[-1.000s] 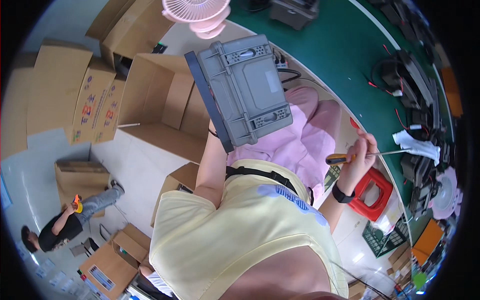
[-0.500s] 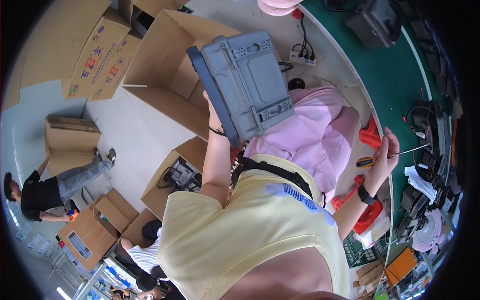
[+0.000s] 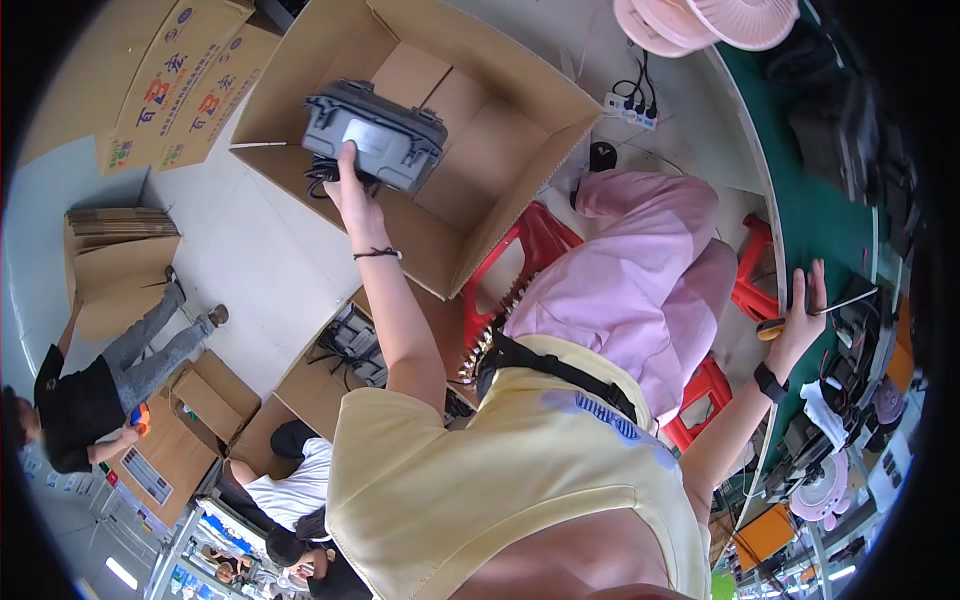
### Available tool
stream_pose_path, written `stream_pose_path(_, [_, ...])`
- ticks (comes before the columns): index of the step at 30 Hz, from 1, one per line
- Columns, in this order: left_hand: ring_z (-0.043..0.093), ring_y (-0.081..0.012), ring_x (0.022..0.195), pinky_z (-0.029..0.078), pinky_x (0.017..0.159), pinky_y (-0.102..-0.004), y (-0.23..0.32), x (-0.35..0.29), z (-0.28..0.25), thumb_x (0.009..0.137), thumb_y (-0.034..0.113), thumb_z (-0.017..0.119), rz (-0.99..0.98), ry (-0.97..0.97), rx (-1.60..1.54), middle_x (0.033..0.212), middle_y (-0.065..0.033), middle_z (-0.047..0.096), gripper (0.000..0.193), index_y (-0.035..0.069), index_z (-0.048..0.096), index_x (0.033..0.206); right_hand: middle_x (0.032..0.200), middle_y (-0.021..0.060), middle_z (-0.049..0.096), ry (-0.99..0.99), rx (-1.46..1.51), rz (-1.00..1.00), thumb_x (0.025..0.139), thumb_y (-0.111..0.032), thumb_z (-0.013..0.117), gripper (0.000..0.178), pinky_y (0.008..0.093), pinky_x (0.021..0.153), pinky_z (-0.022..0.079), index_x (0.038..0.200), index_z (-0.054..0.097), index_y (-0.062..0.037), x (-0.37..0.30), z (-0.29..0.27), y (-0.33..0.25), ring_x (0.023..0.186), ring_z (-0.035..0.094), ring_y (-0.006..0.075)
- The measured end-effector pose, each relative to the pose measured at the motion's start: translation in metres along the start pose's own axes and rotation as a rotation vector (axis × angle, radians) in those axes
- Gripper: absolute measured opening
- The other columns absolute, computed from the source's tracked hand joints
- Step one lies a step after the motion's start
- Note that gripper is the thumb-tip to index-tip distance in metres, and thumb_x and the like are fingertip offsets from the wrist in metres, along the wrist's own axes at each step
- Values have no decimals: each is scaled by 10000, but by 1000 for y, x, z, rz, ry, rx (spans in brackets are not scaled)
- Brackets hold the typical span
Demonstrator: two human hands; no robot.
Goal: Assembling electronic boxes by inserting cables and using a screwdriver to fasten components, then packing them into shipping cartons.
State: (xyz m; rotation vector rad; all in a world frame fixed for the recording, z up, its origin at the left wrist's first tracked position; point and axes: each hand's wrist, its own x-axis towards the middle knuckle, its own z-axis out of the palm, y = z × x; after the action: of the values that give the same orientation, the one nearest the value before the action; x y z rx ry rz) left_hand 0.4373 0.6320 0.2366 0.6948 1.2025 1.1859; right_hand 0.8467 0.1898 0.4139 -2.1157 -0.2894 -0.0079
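My left hand (image 3: 350,192) grips a grey plastic hard case (image 3: 395,150) by its near side, thumb pressed on a pale label. Black cable (image 3: 320,176) bunches beside those fingers. The case hangs tilted over the left part of a large open cardboard box (image 3: 545,185); whether it touches the box wall I cannot tell. At the right, my right hand (image 3: 800,325) is closed round a screwdriver, its yellow-and-black handle (image 3: 769,329) showing on one side and its thin metal shaft on the other. This hand is over the edge of the green workbench (image 3: 835,225).
Red stools (image 3: 757,265) stand beside my legs. A second carton (image 3: 315,385) holds dark cabled devices. Pink fan-like parts (image 3: 745,20) stick out at the top. A power strip (image 3: 632,110) lies on the floor. Other people (image 3: 85,405) work at the left.
My left hand has carried the grey case away from my lap, leftward and over the big box. My right hand has shifted slightly right with the screwdriver. The view has turned a little.
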Motion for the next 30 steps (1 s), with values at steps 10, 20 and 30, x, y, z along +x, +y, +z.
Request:
stream_pose_path(10, [649, -278, 1080, 479, 987, -373, -202, 60, 19, 515, 480, 978, 1, -154, 1145, 1170, -183, 664, 984, -66, 517, 1191, 1461, 165, 539, -53, -129, 30, 951, -38, 661, 19, 310, 1015, 443, 939, 661, -23, 7, 16, -3, 1245, 566, 202])
stream_pose_path(20, [593, -269, 1160, 374, 972, -447, -350, 48, 86, 581, 573, 891, -92, -551, 1952, 1272, -151, 586, 989, 28, 425, 1262, 1580, 108, 409, 105, -140, 155, 1045, -61, 502, 148, 157, 468, 224, 917, 446, -112, -21, 40, -14, 563, 270, -37])
stream_pose_path(30, [617, -280, 1186, 374, 1022, -455, -443, 58, 103, 760, 299, 798, -29, -986, 1729, 1204, -136, 675, 617, 55, 533, 1261, 1591, 105, 390, 100, -116, 150, 1064, -81, 473, 168, 136, 483, 241, 901, 444, -111, -21, 31, -16, 559, 225, -29])
